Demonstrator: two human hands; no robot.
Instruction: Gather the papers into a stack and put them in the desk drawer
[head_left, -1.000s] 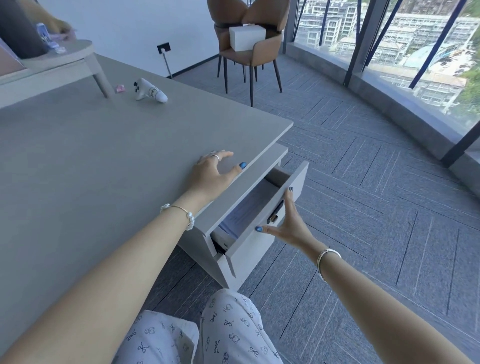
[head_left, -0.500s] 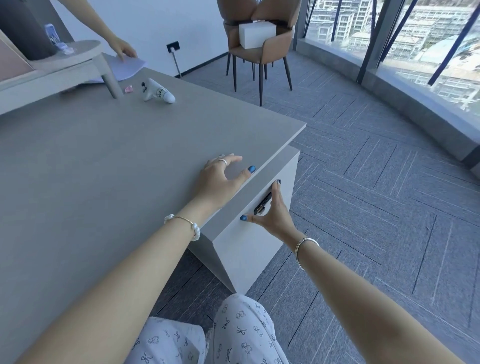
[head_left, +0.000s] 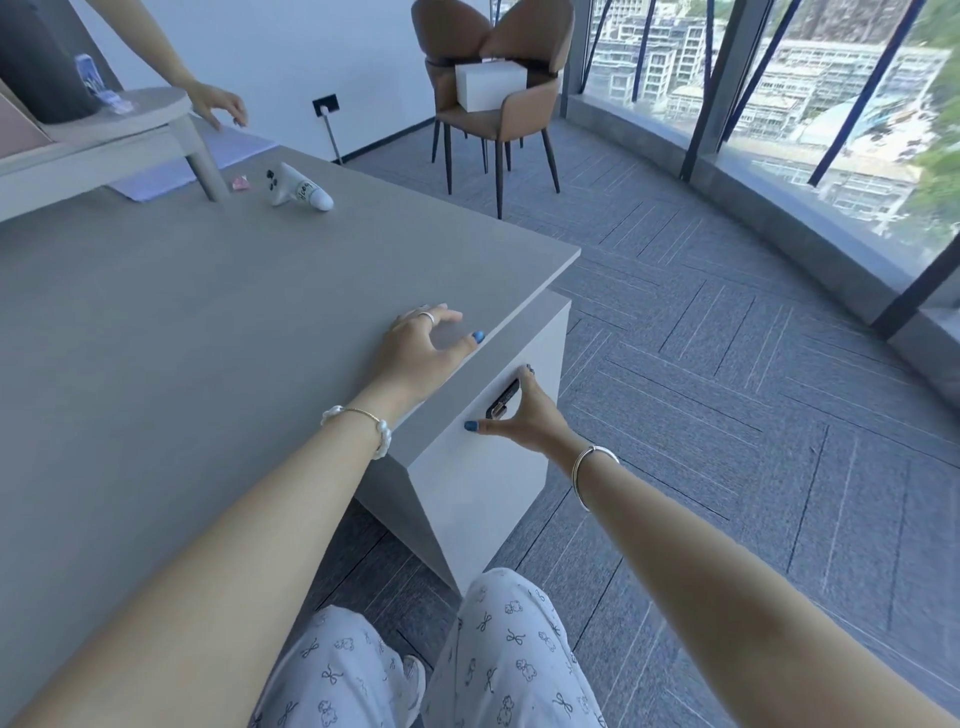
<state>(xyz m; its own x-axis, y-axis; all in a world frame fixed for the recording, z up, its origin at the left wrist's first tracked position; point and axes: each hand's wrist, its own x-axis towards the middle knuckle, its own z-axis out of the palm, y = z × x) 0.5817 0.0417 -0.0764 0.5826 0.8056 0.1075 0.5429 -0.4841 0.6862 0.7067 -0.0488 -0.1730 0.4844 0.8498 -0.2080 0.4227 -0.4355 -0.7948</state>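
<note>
The desk drawer (head_left: 483, 467) is pushed in, its pale front flush under the grey desk (head_left: 156, 338); the papers that lay inside are hidden. My right hand (head_left: 519, 415) lies against the drawer front with fingers spread beside the dark handle (head_left: 501, 400), gripping nothing. My left hand (head_left: 415, 348) rests flat on the desk top near its right edge, fingers apart. A pale lilac sheet of paper (head_left: 192, 161) lies at the far end of the desk, partly under a raised shelf.
Another person's hand (head_left: 215, 106) hovers over the far paper. A white toy figure (head_left: 298, 189) and a small pink item (head_left: 240, 182) lie on the desk. A brown chair (head_left: 493, 98) holding a white box stands on the carpet by the windows.
The drawer went from open, with papers visible inside, to fully pushed in under my right hand. Another person's hand reached in at the far end of the desk.
</note>
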